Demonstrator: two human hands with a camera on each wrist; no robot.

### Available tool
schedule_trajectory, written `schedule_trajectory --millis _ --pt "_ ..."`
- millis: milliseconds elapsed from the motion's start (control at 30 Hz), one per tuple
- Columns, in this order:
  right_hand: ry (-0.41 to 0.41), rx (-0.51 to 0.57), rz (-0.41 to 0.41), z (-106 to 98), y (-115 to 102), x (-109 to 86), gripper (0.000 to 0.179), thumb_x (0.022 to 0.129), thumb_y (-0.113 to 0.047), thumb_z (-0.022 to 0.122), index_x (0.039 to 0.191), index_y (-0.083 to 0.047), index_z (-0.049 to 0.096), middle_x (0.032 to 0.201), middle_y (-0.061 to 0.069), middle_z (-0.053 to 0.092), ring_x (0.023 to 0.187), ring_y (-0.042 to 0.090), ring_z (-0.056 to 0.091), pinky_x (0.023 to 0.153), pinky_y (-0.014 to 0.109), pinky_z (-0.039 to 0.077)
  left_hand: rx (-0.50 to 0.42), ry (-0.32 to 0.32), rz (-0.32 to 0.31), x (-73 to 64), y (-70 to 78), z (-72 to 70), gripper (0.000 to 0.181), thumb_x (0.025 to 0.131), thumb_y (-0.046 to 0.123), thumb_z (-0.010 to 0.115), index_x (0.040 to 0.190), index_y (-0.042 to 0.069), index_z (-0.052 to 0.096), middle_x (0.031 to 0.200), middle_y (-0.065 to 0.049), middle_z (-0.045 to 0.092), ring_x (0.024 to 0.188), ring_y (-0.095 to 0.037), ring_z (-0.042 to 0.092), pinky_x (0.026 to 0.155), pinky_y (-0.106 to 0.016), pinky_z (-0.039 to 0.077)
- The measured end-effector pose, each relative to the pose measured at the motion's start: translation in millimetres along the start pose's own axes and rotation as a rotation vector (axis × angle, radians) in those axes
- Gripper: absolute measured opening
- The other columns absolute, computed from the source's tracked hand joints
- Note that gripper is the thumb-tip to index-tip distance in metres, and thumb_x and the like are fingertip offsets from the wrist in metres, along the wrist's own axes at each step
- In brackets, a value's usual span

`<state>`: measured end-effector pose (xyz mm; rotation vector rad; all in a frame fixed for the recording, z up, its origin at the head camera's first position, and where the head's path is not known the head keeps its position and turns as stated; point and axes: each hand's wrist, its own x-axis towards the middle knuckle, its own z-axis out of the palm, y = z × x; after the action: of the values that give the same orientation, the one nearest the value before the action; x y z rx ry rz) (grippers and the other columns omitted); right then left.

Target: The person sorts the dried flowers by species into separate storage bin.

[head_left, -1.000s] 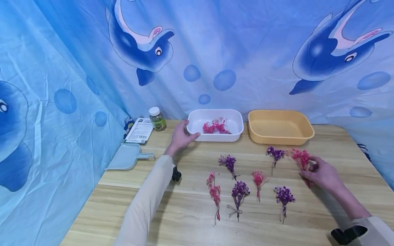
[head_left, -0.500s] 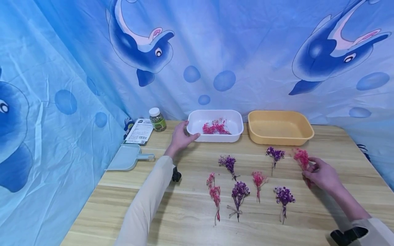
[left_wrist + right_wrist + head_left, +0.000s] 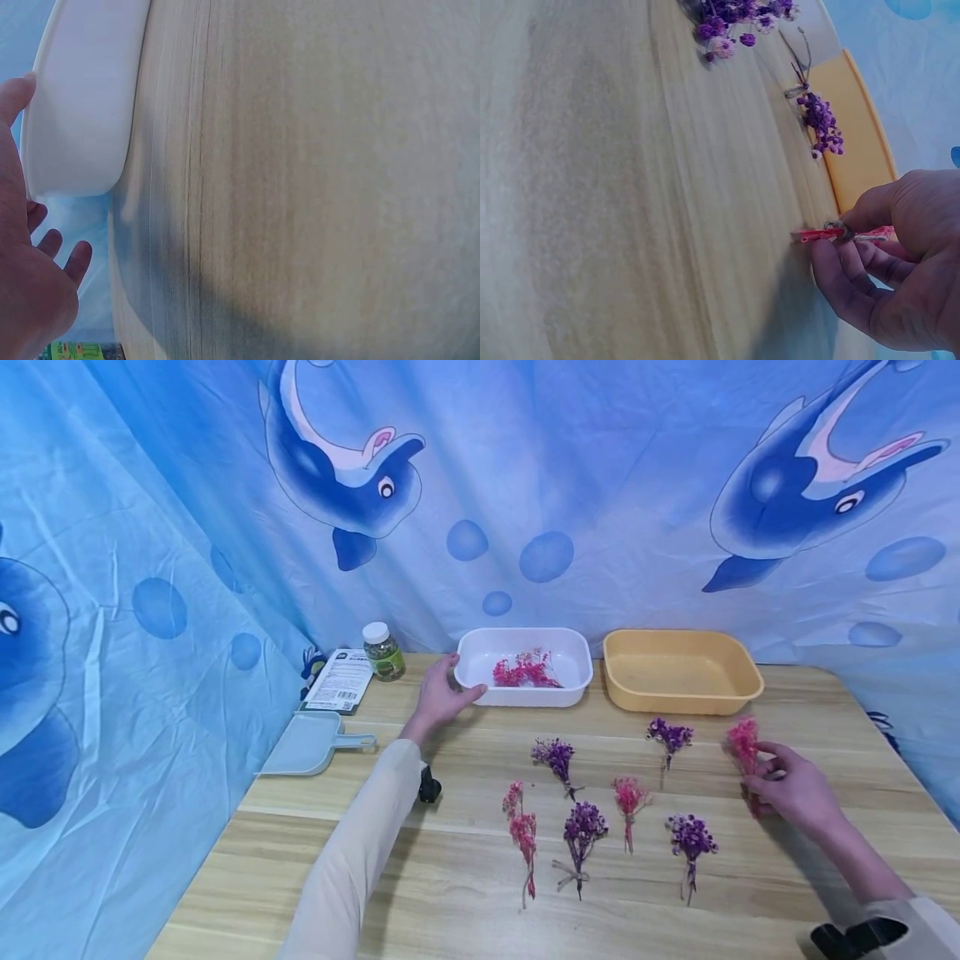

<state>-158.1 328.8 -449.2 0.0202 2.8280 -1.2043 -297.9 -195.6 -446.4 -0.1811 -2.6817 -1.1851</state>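
My left hand (image 3: 440,697) grips the left end of a white plastic basin (image 3: 534,696), its thumb on the front rim and its forefinger at the left side. Some pink dried flowers (image 3: 525,670) lie inside the basin. Toward the right of the table, my right hand (image 3: 797,789) pinches a small bunch of pink dried flowers (image 3: 742,742) by its stems. In the right wrist view the red stems (image 3: 821,235) and a tie stick out between thumb and fingertips, low over the wood. A purple bunch (image 3: 670,737) lies to the left of this hand.
A yellow basin (image 3: 682,703) stands right of the white one. Several purple and pink bunches, among them a purple bunch (image 3: 585,831) and a pink bunch (image 3: 630,800), lie mid-table. At left are a lidded jar (image 3: 385,653), a printed packet (image 3: 341,681) and a blue dustpan (image 3: 307,743).
My right hand has shifted slightly right with the pink bunch, whose blooms have moved away from the purple bunch and now point more upright. The left hand stays at the white basin.
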Motion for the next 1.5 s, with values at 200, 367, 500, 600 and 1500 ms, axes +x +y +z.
schedule_trajectory --millis 200,367,500,600,1500 --pt "0.002 0.021 -0.035 -4.8 -4.6 0.2 0.069 0.093 -0.003 0.065 0.144 0.019 0.025 0.105 0.027 0.055 0.077 0.024 0.063 0.058 0.032 0.060 0.018 -0.003 -0.002 1.3 -1.6 0.1 0.086 0.082 0.042 0.080 0.147 -0.001 0.042 0.154 -0.018 0.039 0.141 -0.033 0.034 0.117 -0.048 0.024" --pt "0.007 -0.024 -0.073 -8.8 -9.4 2.8 0.067 0.093 -0.002 0.064 0.144 0.018 0.027 0.108 0.030 0.055 0.082 0.029 0.063 0.058 0.031 0.059 0.019 -0.007 -0.003 1.5 -1.9 0.4 0.088 0.081 0.042 0.080 0.147 -0.001 0.041 0.153 -0.019 0.039 0.140 -0.034 0.034 0.117 -0.050 0.024" --pt "0.024 -0.029 -0.133 -10.4 -14.5 5.8 0.067 0.091 0.000 0.066 0.144 0.018 0.030 0.106 0.030 0.057 0.080 0.024 0.063 0.055 0.030 0.058 0.014 -0.005 -0.003 0.3 -1.4 0.2 0.088 0.081 0.042 0.080 0.147 -0.001 0.041 0.153 -0.019 0.040 0.140 -0.034 0.035 0.117 -0.049 0.025" --pt "0.053 -0.021 -0.196 -11.0 -18.5 9.5 0.064 0.089 0.004 0.067 0.143 0.016 0.035 0.101 0.028 0.060 0.073 0.013 0.061 0.053 0.030 0.057 0.006 0.005 0.011 -0.7 -0.9 0.8 0.089 0.080 0.042 0.080 0.146 -0.003 0.042 0.152 -0.021 0.040 0.139 -0.036 0.036 0.116 -0.050 0.025" --pt "0.008 -0.083 -0.504 -8.2 -94.9 61.7 0.059 0.087 0.006 0.070 0.140 0.010 0.044 0.087 0.014 0.064 0.069 0.021 0.063 0.051 0.029 0.055 0.011 -0.007 -0.014 1.5 -5.0 1.1 0.089 0.081 0.043 0.080 0.148 0.000 0.041 0.154 -0.018 0.038 0.140 -0.034 0.034 0.116 -0.050 0.025"
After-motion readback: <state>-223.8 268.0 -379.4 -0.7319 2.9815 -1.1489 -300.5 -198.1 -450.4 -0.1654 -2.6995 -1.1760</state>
